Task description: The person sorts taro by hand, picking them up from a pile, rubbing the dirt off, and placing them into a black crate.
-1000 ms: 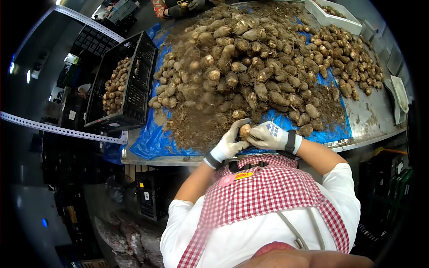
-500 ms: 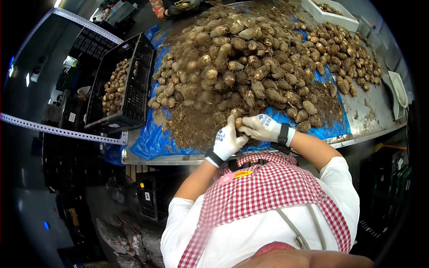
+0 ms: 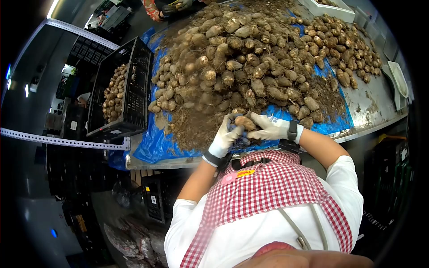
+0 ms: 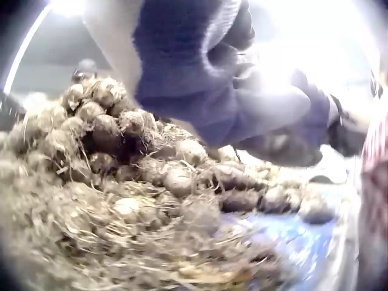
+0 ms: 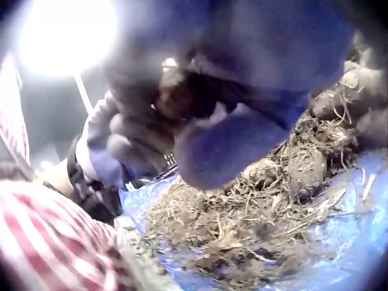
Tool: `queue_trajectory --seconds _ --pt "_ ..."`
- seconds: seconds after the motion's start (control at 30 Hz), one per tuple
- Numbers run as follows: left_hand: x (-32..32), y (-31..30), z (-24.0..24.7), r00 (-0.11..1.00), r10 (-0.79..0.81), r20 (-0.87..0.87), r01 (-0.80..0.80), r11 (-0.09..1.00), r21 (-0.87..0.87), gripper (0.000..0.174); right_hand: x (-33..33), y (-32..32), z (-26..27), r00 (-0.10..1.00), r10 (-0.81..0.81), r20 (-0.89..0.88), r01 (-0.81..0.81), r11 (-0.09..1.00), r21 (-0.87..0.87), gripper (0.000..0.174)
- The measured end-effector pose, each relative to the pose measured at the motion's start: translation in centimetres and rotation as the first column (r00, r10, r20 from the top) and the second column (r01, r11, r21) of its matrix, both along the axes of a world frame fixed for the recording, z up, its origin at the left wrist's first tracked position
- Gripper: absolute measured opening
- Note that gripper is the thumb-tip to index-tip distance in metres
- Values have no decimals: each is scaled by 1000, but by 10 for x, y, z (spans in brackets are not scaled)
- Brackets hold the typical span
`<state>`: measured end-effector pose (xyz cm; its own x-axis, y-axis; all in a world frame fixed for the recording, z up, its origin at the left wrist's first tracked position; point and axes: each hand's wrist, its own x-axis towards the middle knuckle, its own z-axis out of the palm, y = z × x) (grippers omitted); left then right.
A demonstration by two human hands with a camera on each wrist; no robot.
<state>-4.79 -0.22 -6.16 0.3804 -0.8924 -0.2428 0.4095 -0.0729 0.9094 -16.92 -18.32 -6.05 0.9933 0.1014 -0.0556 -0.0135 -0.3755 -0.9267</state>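
Observation:
Both gloved hands meet just in front of a big pile of brown, hairy taro (image 3: 241, 58). Between them is a single elongated taro (image 3: 245, 123), its skin patchy brown and tan. My left hand (image 3: 227, 135) grips it from the left with curled fingers. My right hand (image 3: 269, 127) pinches its other side between thumb and fingers. In the right wrist view the held taro (image 5: 176, 97) shows partly in shadow, mostly covered by the gloves. The left wrist view has the blue-tinted glove of the left hand (image 4: 188, 73) high over loose roots.
Blue plastic sheet (image 3: 149, 143) and root debris (image 3: 192, 129) cover the metal table. A black crate (image 3: 138, 85) with taro stands left; cleaner taro (image 3: 344, 49) lie right, beside a white box (image 3: 333, 11) and a pale scoop-like tray (image 3: 397, 82). Another person's gloved hands (image 3: 176, 6) are across the table.
The taro between the hands has been turned and now shows more of its long side. Both hands shifted left, then back slightly right, staying together at the table's near edge.

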Motion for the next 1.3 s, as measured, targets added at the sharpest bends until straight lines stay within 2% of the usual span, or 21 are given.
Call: queue_trajectory --seconds 0.03,0.07,0.17,0.2,0.3,0.33,0.4,0.43,0.47,0.5,0.53,0.63,0.67,0.7,0.77,0.97,1.0,1.1,1.17,1.23,1.3 --pt "1 1 4 990 -27 -139 19 998 -54 60 1 -1 -7 997 -7 74 8 1000 -11 46" --pt "0 1 8 997 -37 -74 29 994 -110 57 4 0 -10 989 -9 148 12 1000 -23 46" --pt "11 0 27 955 -211 208 164 961 222 56 7 4 -9 984 43 174 -39 999 -22 48" --pt "14 -1 9 890 -157 429 122 987 109 51 8 5 -8 973 61 224 -62 998 -3 49" --pt "21 -2 7 916 -146 374 124 989 83 46 12 1 -5 983 61 171 -61 998 -8 50" --pt "34 0 -27 417 -48 908 244 968 -61 42 13 2 -2 990 39 137 -41 999 10 49" --pt "37 -1 -55 602 -73 795 189 980 -53 40 13 5 -1 989 -23 146 14 998 66 48" --pt "36 -1 -60 770 -98 630 146 989 -25 39 9 4 3 990 -18 139 26 998 -52 47" --pt "32 -2 -55 900 -76 430 84 996 2 39 3 3 16 991 -13 132 36 985 -170 47" --pt "17 -6 -23 996 -34 81 28 997 75 38 0 3 23 992 -9 124 44 958 -284 47" --pt "7 -8 -2 961 43 -272 2 987 163 37 -6 2 20 952 41 304 101 894 -436 44" --pt "-2 -13 9 963 196 -185 -149 960 239 36 -8 -3 -4 856 79 511 275 767 -579 39" --pt "1 -15 10 965 235 -114 -196 939 282 37 -9 -7 -3 910 15 414 244 790 -563 38" --pt "0 -16 10 979 205 3 -195 929 316 37 -9 -7 6 926 -90 367 280 816 -506 40" --pt "-5 -19 15 964 129 232 -211 902 377 39 -6 -8 1 849 -101 519 391 780 -488 43" --pt "-3 -27 -28 839 257 479 -354 927 124 37 5 6 2 888 175 425 113 813 -571 33" --pt "-3 -28 -29 811 277 515 -382 918 108 36 5 8 -3 844 184 504 169 801 -575 26" --pt "-4 -15 0 926 378 -7 -363 894 262 35 -4 13 -10 888 172 426 170 738 -653 24" --pt "7 -11 -8 900 341 -272 -364 931 -36 38 -12 12 -26 905 141 401 160 760 -630 24" --pt "5 -10 -7 913 330 -240 -361 927 -100 39 -6 6 -38 995 -98 25 102 972 -213 27" --pt "0 -12 -14 933 325 -155 -340 937 -85 40 -3 6 -14 952 -189 -239 244 943 226 39"
